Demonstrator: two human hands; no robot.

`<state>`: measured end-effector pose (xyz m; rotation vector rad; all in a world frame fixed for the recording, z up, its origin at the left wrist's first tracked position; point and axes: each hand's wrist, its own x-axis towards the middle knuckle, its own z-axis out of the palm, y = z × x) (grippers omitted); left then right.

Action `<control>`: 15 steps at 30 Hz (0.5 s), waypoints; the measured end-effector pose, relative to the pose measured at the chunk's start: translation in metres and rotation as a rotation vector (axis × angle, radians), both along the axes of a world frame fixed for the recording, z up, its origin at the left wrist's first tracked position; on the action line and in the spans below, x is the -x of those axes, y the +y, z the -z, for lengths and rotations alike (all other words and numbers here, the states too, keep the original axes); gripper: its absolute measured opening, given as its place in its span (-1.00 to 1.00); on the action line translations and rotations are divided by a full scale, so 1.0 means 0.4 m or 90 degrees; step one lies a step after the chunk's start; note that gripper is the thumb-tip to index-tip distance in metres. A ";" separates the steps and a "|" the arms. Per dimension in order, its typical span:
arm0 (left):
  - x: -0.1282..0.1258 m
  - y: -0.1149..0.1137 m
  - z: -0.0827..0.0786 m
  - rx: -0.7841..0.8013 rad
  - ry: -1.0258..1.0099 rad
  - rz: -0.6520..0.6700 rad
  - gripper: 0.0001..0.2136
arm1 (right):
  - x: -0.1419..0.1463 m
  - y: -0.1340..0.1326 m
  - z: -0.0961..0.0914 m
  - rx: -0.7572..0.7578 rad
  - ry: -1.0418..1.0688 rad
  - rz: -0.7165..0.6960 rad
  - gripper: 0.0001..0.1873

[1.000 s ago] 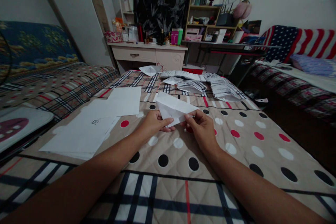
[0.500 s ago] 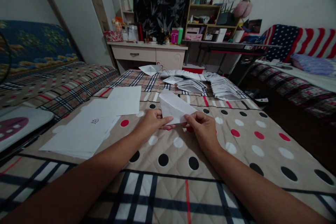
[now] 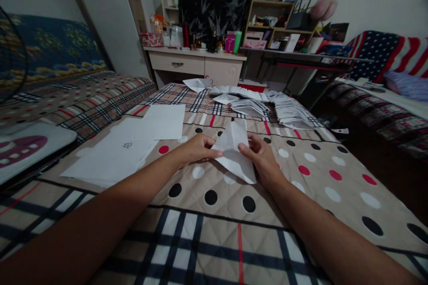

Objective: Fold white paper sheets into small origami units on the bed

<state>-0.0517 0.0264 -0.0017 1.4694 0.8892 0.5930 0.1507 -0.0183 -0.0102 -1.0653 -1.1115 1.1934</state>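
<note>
Your left hand [image 3: 195, 149] pinches the left edge of a partly folded white paper sheet [image 3: 236, 155], thumb on top and fingers curled beneath it. Your right hand [image 3: 264, 160] grips the same sheet from the right, its fingertips closed on the upper edge near the peak. The sheet stands tilted between the two hands, its point raised toward the far side and its lower corner hanging down to just touch, or nearly touch, the quilted beige bedspread with black, white and red dots [image 3: 310, 187]; you cannot tell which from this view. Both hands sit just above that bedspread, in the middle of the bed. To your left, near the left forearm, a loose spread of flat white paper sheets [image 3: 123, 153] lies on the cover, one of them bearing a small dark mark. Well beyond the hands, at the far end of the bed, rows of folded white paper pieces [image 3: 267, 104] lie overlapped. Past the bed stands a pale wooden dresser with a drawer [image 3: 197, 66], cluttered with bottles.
</note>
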 end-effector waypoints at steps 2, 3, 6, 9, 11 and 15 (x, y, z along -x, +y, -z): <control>-0.001 -0.003 -0.003 0.000 -0.001 0.000 -0.77 | 0.000 0.000 0.002 0.051 -0.026 -0.049 -0.55; -0.003 -0.003 -0.003 0.000 -0.006 -0.021 -0.78 | 0.001 0.000 0.003 0.070 -0.041 -0.054 -0.59; -0.013 -0.001 0.007 -0.006 -0.048 -0.129 -0.76 | 0.005 -0.001 0.007 0.074 -0.072 -0.032 -0.67; -0.023 0.008 0.015 -0.046 -0.064 -0.211 -0.79 | 0.007 -0.002 0.008 0.039 -0.077 -0.032 -0.72; -0.023 0.015 0.014 -0.093 -0.040 -0.238 -0.86 | 0.003 -0.001 0.007 0.036 -0.073 -0.018 -0.72; -0.006 0.027 0.005 -0.195 0.032 -0.176 -0.91 | -0.009 0.009 0.003 0.036 -0.013 0.049 -0.61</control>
